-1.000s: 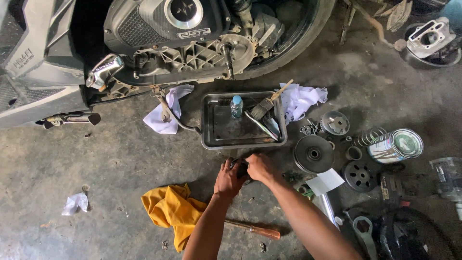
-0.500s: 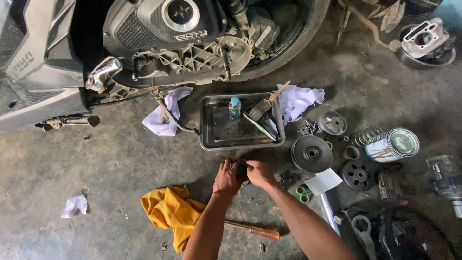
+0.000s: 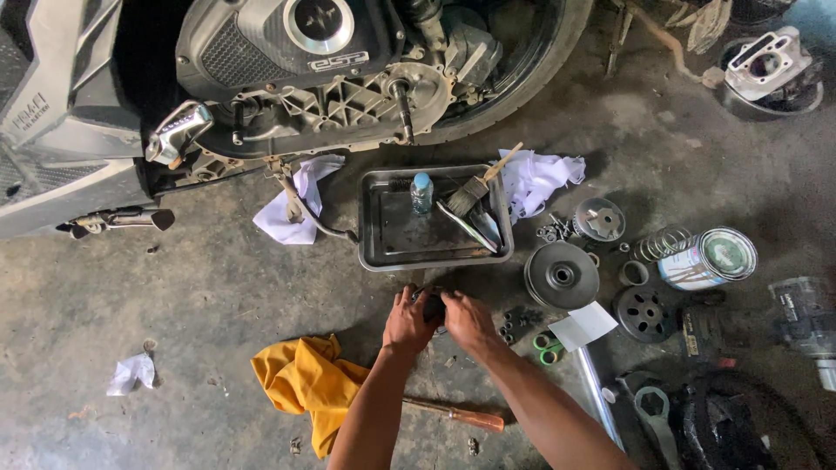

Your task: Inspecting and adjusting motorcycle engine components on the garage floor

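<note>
Both hands together on the concrete floor [image 3: 174, 296], just at 6 o'clock of the metal tray [image 3: 433, 248]. Left hand [image 3: 407, 320] and right hand [image 3: 468, 320] — fingers curled shut around a small dark part [image 3: 432, 304] between them. Yellow rag [image 3: 300, 383] at 8 o'clock; clutch pulley [image 3: 562, 275] at 2 o'clock.

Both hands [image 3: 440, 318] have closed tighter together over the small dark part [image 3: 432, 304] on the floor.
</note>
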